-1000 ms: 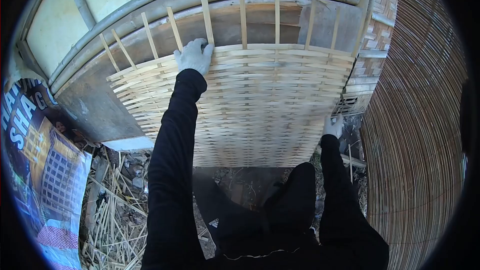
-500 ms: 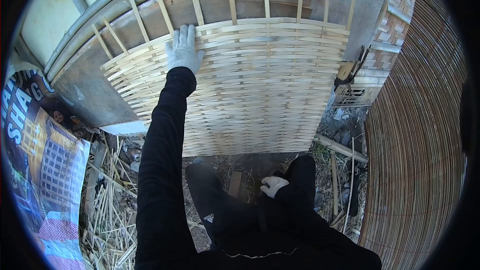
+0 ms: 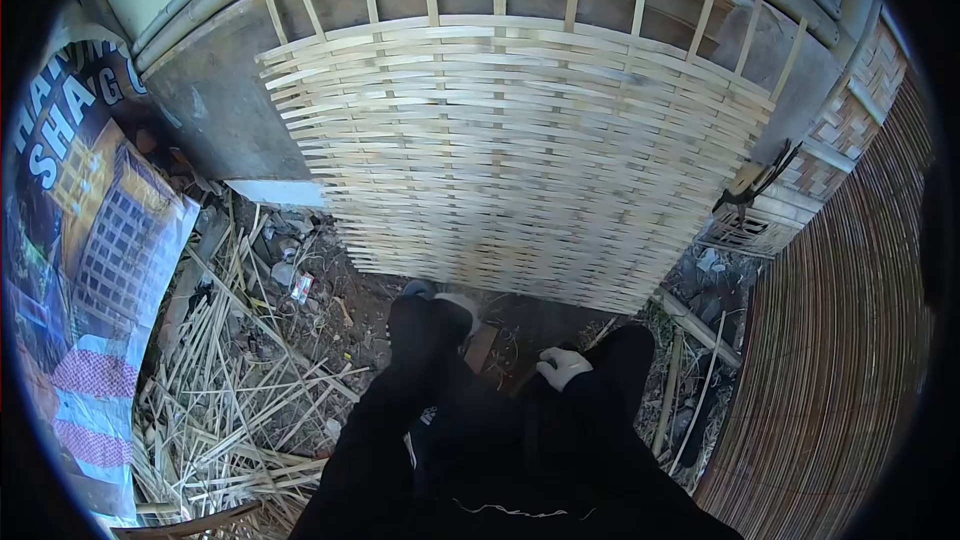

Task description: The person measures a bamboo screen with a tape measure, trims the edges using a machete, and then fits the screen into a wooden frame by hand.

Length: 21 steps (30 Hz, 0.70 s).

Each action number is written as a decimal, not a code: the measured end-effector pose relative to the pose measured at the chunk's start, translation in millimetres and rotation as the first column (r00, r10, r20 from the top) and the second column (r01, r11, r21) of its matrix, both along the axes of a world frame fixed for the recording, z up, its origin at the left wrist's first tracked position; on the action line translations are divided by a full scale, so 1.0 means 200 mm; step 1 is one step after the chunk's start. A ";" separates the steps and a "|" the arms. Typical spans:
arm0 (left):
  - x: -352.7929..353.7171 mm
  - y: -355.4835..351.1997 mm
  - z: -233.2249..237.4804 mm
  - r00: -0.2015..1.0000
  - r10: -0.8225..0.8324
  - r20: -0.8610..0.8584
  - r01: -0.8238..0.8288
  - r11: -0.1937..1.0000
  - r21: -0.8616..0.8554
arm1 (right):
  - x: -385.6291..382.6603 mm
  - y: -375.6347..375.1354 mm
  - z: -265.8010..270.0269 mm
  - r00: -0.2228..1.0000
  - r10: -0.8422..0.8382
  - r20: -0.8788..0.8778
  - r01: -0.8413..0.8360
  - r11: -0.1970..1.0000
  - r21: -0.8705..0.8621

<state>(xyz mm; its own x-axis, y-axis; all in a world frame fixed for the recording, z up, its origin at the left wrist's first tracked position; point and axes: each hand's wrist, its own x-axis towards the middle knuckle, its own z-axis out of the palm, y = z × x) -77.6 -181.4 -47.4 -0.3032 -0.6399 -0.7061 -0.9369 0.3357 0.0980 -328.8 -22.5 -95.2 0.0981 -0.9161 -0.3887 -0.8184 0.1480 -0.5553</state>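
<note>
A woven bamboo panel [image 3: 500,155] stands upright in front of me, its pale strips laced closely across. The bare ends of its upright strips stick up along the top edge. My left hand [image 3: 458,312], in a pale glove, is low by my left knee, just below the panel's bottom edge. It looks blurred and its fingers do not show clearly. My right hand [image 3: 565,368], also gloved, rests by my right thigh with its fingers curled. Whatever it may hold is hidden.
Behind the panel is a dark board [image 3: 235,90] with bamboo poles above. A printed banner [image 3: 100,230] hangs at left, over scattered bamboo scraps [image 3: 240,380]. A brown slatted screen [image 3: 830,330] stands at right, near a bamboo pole [image 3: 695,325] on the ground.
My left hand has left the panel's upper edge and dropped to my left knee. The right hand stays by my thigh. The view has shifted a little.
</note>
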 end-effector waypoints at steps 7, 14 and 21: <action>-0.04 0.27 -0.36 0.671 0.011 -0.741 -0.033 0.999 -0.016 | 0.05 -0.03 -0.04 0.998 0.058 -0.021 -0.058 0.998 0.015; 0.15 0.30 -0.42 0.886 0.057 -0.459 -0.035 0.998 0.058 | 0.15 -0.06 0.01 0.993 0.093 -0.069 -0.087 0.992 0.096; 0.20 0.27 -0.28 0.859 0.200 -0.471 -0.173 0.980 0.101 | 0.19 -0.13 -0.07 0.987 0.136 -0.083 -0.122 0.980 0.156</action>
